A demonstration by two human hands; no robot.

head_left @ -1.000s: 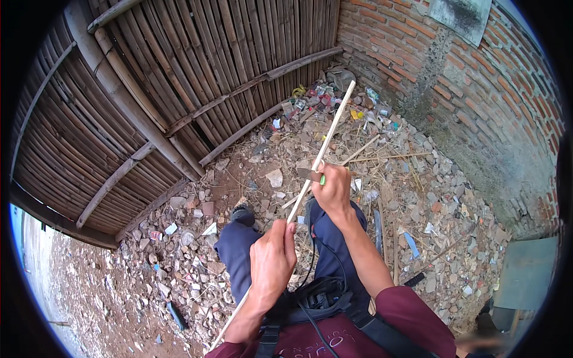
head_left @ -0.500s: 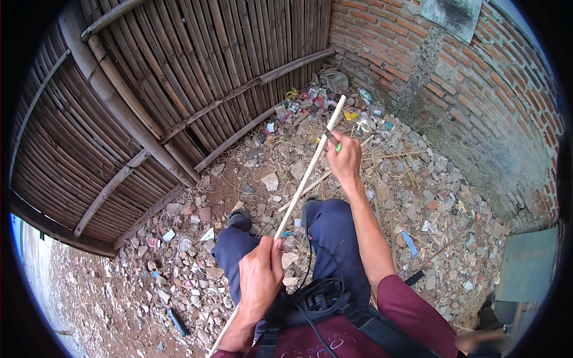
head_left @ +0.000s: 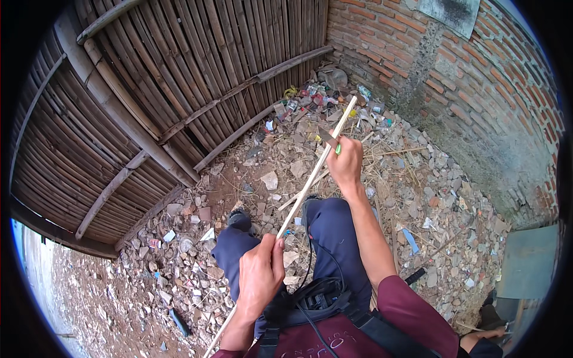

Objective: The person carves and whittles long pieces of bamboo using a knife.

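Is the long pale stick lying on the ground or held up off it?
Held up. The stick slants above the rubble, with the left hand gripping its lower part and the right hand near its far end.

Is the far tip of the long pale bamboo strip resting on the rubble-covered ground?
No: the long pale bamboo strip is held up between the left hand and right hand, its far tip raised above the rubble.

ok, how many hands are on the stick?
2. The left hand grips the stick near its lower end; the right hand, holding a green-handled knife, is near its upper end.
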